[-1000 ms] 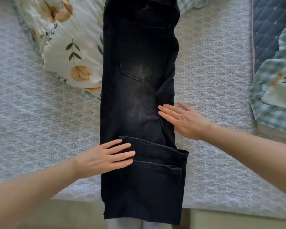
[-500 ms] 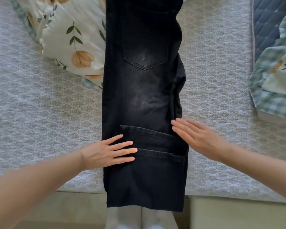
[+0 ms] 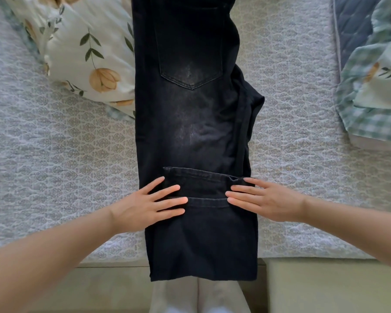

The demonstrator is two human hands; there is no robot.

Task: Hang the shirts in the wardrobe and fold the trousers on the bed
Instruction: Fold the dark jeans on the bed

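Black jeans [image 3: 190,132] lie on the bed [image 3: 66,154], hems folded up once; left hand [image 3: 145,206] and right hand [image 3: 266,199] press flat there, grip curled round nothing. More folds likely remain.

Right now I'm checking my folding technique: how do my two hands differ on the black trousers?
The left hand reaches onto the black trousers from their left edge, the right hand from their right. The left hand's fingers fan apart; the right hand's lie closer together. Both lie flat and open, fingertips on the folded-back hem.
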